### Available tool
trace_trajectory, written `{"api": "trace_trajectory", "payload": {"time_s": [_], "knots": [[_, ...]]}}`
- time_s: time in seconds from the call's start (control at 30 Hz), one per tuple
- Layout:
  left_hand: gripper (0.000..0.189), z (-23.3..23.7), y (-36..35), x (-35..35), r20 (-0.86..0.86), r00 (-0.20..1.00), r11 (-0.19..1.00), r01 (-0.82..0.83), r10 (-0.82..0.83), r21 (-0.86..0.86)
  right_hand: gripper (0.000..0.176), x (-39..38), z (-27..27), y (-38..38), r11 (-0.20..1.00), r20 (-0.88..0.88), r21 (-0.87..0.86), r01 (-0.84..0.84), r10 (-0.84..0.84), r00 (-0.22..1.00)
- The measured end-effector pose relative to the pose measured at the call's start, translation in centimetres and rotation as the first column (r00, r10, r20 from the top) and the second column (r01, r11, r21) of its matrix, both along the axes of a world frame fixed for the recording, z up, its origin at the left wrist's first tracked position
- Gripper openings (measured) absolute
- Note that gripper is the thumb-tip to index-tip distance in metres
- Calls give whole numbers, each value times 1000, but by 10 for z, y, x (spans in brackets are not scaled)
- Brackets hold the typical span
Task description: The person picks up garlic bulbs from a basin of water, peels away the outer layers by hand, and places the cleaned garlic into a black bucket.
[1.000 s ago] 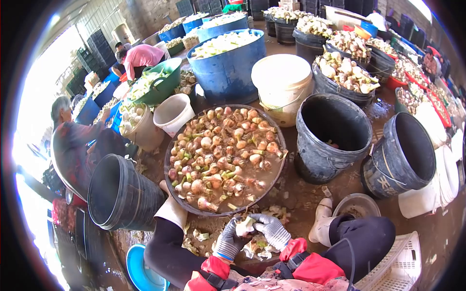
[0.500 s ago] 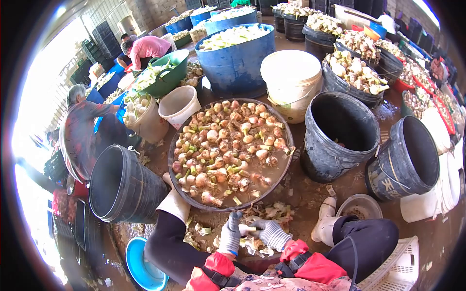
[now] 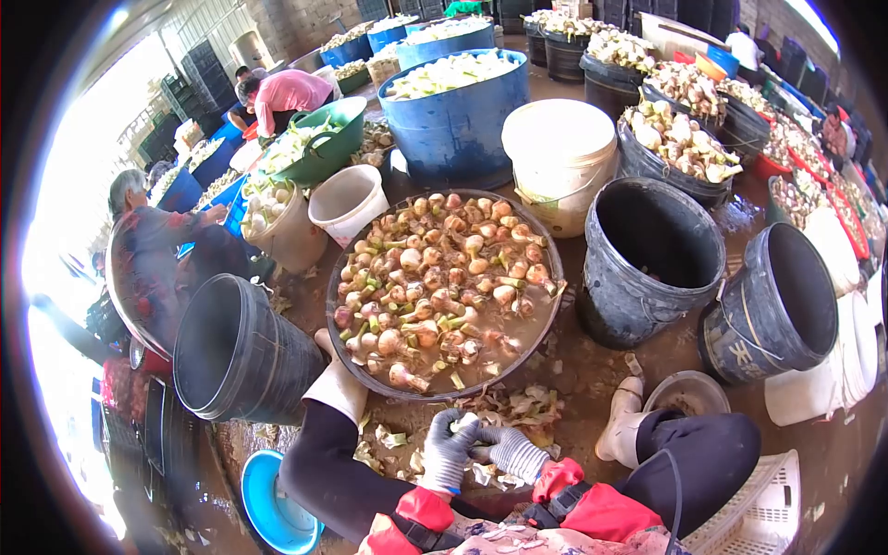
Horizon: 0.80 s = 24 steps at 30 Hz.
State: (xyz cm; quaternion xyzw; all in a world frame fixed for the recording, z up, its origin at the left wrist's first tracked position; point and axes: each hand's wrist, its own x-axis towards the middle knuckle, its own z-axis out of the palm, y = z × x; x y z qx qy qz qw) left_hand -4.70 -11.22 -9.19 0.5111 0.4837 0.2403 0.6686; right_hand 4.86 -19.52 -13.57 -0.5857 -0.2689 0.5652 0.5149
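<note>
The gloved left hand (image 3: pixel 448 450) is gripping a pale bulb (image 3: pixel 463 423) just beside the gloved right hand (image 3: pixel 514 451).

At far left I am seeing a co-worker (image 3: pixel 143 264) sitting behind a leaning black bucket (image 3: pixel 282 361), with a blue basin (image 3: pixel 264 499) resting nearer on the floor (image 3: pixel 583 388). Toward the middle, a wide round tub (image 3: pixel 421 396) is holding many bulbs (image 3: pixel 430 287) in muddy water (image 3: pixel 532 314). Below its near edge, the left hand is wrapping the pale bulb, which is showing only at the top. The right hand is curling inward; I cannot tell whether it is pinching anything. Pale peelings (image 3: pixel 523 407) are littering the floor. Farther right, two dark buckets (image 3: pixel 615 287) are standing, and a white crate (image 3: pixel 758 509) is lying nearer.
</note>
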Motion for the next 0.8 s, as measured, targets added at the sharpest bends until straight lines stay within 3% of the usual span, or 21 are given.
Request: {"api": "trace_trajectory", "payload": {"time_s": [0.03,0.07,0.13,0.17,0.2,0.3,0.4,0.47,0.5,0.53,0.57,0.6,0.67,0.73,0.8], "knots": [[26,-13,9,-5,161,984,991,-57,76,-121,17,5,-1,0,995,122,-9,-94,95,988],[21,-30,21,-12,307,937,965,-91,167,-246,17,12,3,-2,995,123,-6,-96,96,988],[19,-33,28,-20,314,937,964,-74,155,-256,22,29,20,-7,984,-29,172,-48,54,998],[19,-28,29,-23,363,918,947,-38,160,-320,21,33,34,-10,997,-272,73,25,-4,962],[18,-26,29,-25,411,896,924,0,169,-382,19,39,43,-13,998,-257,48,46,-32,966],[24,-47,34,-35,426,875,915,-47,231,-401,18,51,37,-21,972,-281,127,198,-156,947],[25,-48,46,-53,415,852,833,-44,320,-551,15,66,58,-29,892,-495,150,427,-306,813],[25,-43,42,-53,338,908,908,-98,249,-407,22,70,42,-27,893,-474,96,439,-347,809],[25,-37,40,-51,338,908,909,-95,246,-407,29,66,41,-23,943,-32,218,250,-249,968],[24,-30,37,-48,285,943,939,-66,169,-339,37,63,37,-18,972,427,234,24,-125,896],[24,-24,34,-44,227,970,962,-29,93,-272,51,52,9,-17,979,707,195,-63,-96,700],[24,-20,30,-37,230,969,961,-24,90,-274,55,38,15,-13,987,646,163,-8,-101,757],[24,-15,20,-29,129,991,978,57,-31,-201,50,23,26,-4,991,168,104,88,-105,980],[21,-21,21,-28,149,985,981,114,-90,-156,42,19,18,0,991,137,49,123,-129,982],[17,-24,22,-28,-8,991,991,133,-133,28,34,22,22,1,966,328,183,183,-236,915]]}}
